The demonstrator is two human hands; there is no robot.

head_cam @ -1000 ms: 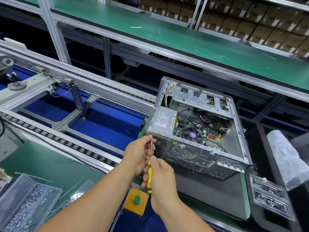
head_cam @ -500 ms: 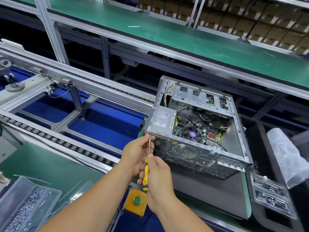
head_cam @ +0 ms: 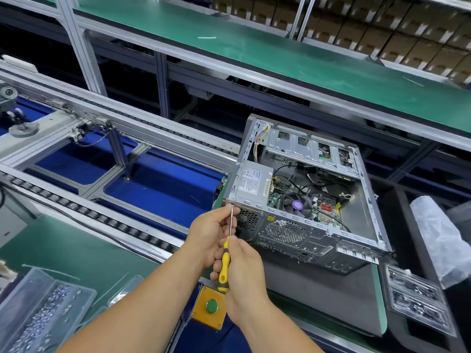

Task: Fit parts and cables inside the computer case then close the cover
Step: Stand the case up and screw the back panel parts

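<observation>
raised slightly since a second ago, the screwdriver (head_cam: 225, 261), gripped by the right hand (head_cam: 242, 271), meets the rear corner of the open grey case (head_cam: 300, 200) on the bench; left hand (head_cam: 211, 233) pinches its shaft.

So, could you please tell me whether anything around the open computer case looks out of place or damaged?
Nothing stands out. The computer case lies open with no cover fitted, and both hands hold the screwdriver at its rear corner.
</observation>
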